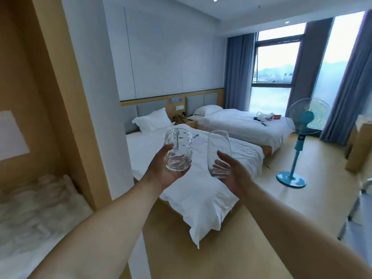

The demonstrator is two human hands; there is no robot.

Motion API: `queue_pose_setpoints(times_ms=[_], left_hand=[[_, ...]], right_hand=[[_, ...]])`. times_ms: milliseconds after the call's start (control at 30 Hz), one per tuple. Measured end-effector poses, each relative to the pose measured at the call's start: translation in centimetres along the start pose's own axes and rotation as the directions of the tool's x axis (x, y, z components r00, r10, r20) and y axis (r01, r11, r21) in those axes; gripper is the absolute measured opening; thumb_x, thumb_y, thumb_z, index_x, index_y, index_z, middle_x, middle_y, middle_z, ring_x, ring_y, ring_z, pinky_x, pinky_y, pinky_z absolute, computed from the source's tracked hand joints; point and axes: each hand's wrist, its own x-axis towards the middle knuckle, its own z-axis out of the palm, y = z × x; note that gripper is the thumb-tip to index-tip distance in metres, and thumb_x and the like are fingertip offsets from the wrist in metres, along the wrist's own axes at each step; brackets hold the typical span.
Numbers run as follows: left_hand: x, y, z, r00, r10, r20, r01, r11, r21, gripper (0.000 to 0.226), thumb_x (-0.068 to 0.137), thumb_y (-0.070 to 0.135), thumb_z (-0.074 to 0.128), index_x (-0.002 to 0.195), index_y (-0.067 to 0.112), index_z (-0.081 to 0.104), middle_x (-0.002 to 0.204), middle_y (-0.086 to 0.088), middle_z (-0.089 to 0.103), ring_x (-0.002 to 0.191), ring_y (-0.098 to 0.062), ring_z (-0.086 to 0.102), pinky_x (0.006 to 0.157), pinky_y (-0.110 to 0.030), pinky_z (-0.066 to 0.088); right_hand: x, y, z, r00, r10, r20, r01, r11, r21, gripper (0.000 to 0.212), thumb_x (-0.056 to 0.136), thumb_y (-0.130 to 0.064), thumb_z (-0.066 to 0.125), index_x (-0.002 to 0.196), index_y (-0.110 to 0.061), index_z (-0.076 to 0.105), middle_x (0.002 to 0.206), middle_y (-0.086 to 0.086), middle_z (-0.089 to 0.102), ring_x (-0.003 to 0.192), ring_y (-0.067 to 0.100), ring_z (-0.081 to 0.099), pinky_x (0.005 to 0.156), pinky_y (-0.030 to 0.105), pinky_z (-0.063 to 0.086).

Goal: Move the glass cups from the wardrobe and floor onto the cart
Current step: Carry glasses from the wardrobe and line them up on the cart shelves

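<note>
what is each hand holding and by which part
Left hand cups the clear ribbed glass mug round its lower body; right hand holds the clear smooth glass tumbler near its base.

Both arms reach forward. The left hand (161, 170) cups a ribbed glass mug (178, 150) from below, thumb up its near side, its handle turned toward the camera. The right hand (231, 174) holds a smooth, taller glass tumbler (219, 154); its fingers (220, 168) show through the glass, wrapped round the lower part. The two glasses stand upright, near each other but apart. Beyond the fingers lies a white bed (191, 188), with a second bed (241, 123) farther off toward the window. Right of the right hand's fingers a blue standing fan (298, 137) stands on the floor. Left of the left hand, a wooden wardrobe (40, 97) holds what seems to be folded white bedding, blurred.
</note>
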Motion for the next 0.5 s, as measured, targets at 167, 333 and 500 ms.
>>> queue_pose_setpoints(times_ms=[167,333,500], left_hand=[[7.6,-2.1,2.1,0.983,-0.102,0.155,0.088,0.992,0.091,0.072,0.065,0.043,0.094,0.125,0.012,0.071,0.129,-0.018,0.067,0.11,-0.037,0.07,0.096,-0.05,0.053],[14.5,-3.8,4.9,0.951,-0.221,0.215,0.202,0.974,0.107,0.092,0.046,0.026,0.101,0.128,0.01,0.063,0.117,-0.021,0.071,0.093,-0.038,0.073,0.088,-0.05,0.057],[20.3,-6.0,7.7,0.856,-0.33,0.399,0.274,0.942,0.194,0.07,0.04,0.031,0.102,0.102,0.01,0.079,0.102,-0.015,0.073,0.086,-0.03,0.071,0.086,-0.041,0.056]], right_hand=[[3.3,-1.1,-3.5,0.99,-0.038,-0.133,0.043,0.998,0.034,0.059,0.063,-0.033,0.085,0.114,-0.012,0.063,0.108,0.011,0.062,0.1,0.028,0.065,0.092,0.044,0.054],[6.4,-2.6,-6.1,0.964,-0.087,-0.253,0.091,0.996,0.008,0.072,0.066,-0.038,0.088,0.127,-0.011,0.062,0.114,0.011,0.059,0.103,0.03,0.063,0.093,0.046,0.054],[8.5,-3.9,-8.5,0.902,-0.159,-0.403,0.158,0.987,-0.034,0.067,0.061,-0.039,0.091,0.116,-0.013,0.064,0.107,0.011,0.061,0.094,0.031,0.066,0.071,0.039,0.058]])
